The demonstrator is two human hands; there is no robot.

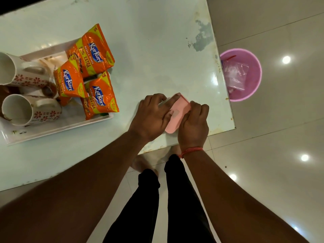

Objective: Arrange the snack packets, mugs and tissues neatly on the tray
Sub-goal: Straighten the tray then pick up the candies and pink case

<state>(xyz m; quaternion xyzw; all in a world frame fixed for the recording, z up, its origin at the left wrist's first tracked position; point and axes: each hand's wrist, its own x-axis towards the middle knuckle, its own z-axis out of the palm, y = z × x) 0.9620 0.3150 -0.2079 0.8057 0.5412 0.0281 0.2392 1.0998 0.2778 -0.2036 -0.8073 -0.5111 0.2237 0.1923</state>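
A folded pink tissue lies on the glass table near its front right corner. My left hand presses its top with spread fingers. My right hand pinches the tissue's right edge. At the left stands a white tray. Three orange snack packets lie in its right half, overlapping; one hangs over the far rim. Two white mugs with red flower patterns lie on their sides in the tray's left half, mouths towards the left.
The glass table ends just right of my hands; its front edge runs under my forearms. A pink bucket holding a clear plastic bag stands on the tiled floor beyond the right edge. My legs are below the table edge.
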